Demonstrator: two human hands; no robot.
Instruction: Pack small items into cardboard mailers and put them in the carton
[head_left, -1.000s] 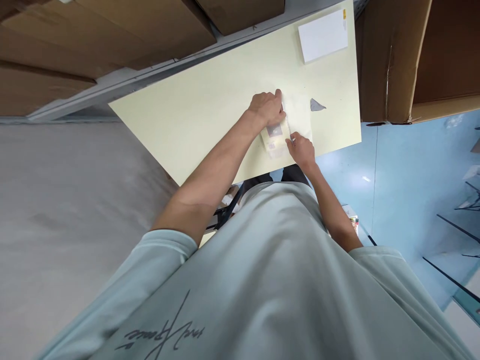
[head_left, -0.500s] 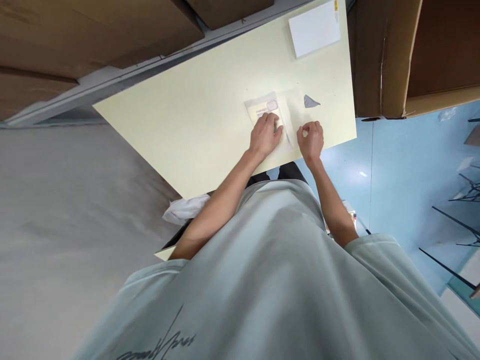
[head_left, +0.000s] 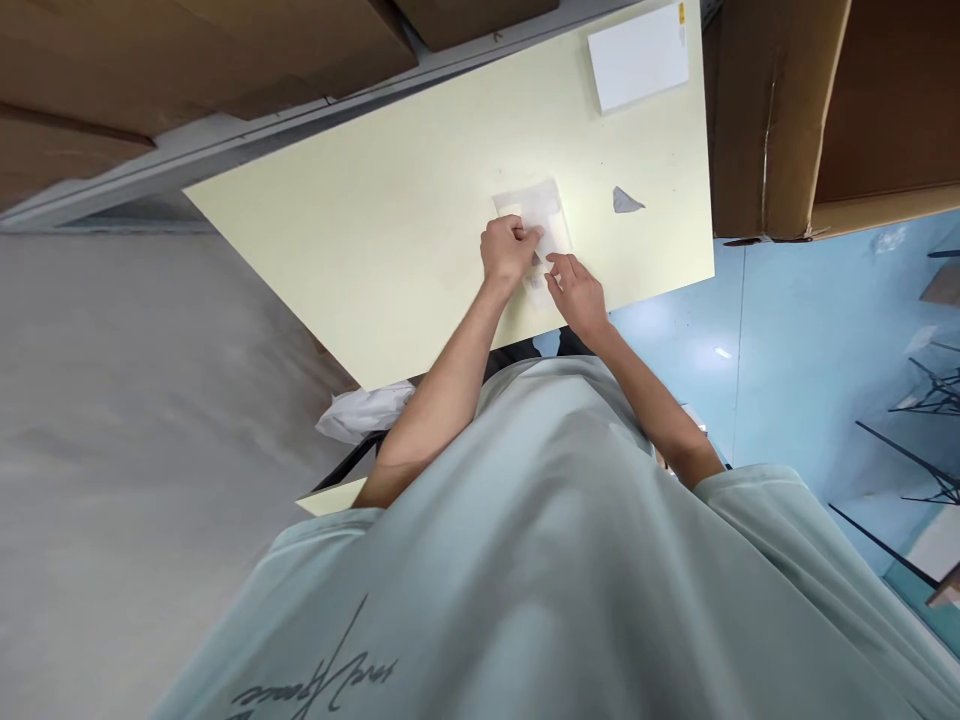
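Note:
A flat, translucent plastic bag [head_left: 551,205] lies on the pale table in front of me, whitish, with faint print near its lower end. My left hand [head_left: 510,250] rests over its left side, thumb and fingers pinched together on the film. At the lower right of the bag is my right hand [head_left: 576,290], its thumb and forefinger apart, fingertips close to the bag; whether they touch it I cannot tell. A small grey scrap [head_left: 627,200] of roughly triangular shape lies to the right of the bag.
A white flat box [head_left: 639,58] sits at the table's far right corner. Cardboard boxes [head_left: 285,50] line the back, and an open carton [head_left: 780,120] stands beyond the right edge. The table [head_left: 360,250] ends close to my body. White plastic [head_left: 364,412] hangs below at left.
My right hand has moved left to the bag and its fingers have parted. My left hand has shifted slightly left, now pinching the film. The bag's clear film now lies folded over its face.

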